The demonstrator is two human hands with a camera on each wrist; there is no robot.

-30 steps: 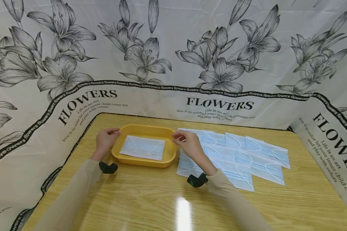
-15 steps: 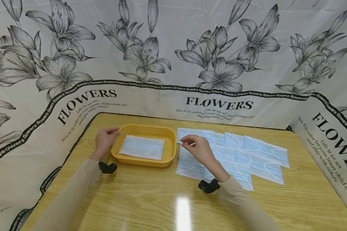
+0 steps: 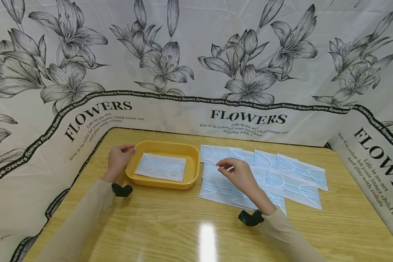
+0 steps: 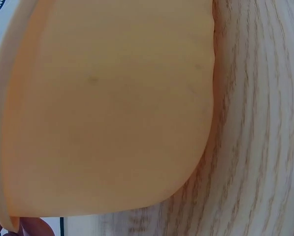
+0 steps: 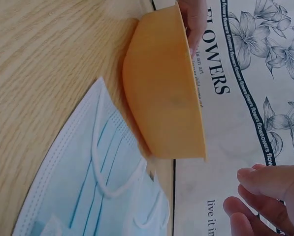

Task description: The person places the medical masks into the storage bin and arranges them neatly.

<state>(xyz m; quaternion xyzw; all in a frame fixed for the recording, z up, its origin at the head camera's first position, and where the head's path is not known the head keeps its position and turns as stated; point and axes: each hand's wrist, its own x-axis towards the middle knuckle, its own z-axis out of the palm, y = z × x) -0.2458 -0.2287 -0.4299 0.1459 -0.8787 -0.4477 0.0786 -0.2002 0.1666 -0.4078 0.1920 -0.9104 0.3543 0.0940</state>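
Note:
A shallow yellow plastic tray [image 3: 162, 184] stands at the left of the table, with one pale blue face mask [image 3: 160, 167] lying flat inside it. My left hand [image 3: 119, 160] pinches the tray's left rim; in the left wrist view its fingertips [image 4: 36, 227] show at the rim's lower corner. Several more face masks [image 3: 294, 187] lie overlapping in a spread to the right of the tray. Over the left part of that spread hovers my right hand [image 3: 239, 174], fingers loosely bent. Nothing shows between its fingers [image 5: 270, 189] in the right wrist view.
The wooden table [image 3: 170, 222] is bounded at the back and sides by a white curtain [image 3: 170, 112] printed with flowers and lettering. Dark devices are strapped at both wrists, the right device [image 3: 250, 217] hanging low over the table.
My right hand has moved from the tray's right rim to the right and toward me, over the masks. My left hand, the tray and the mask in it have stayed put.

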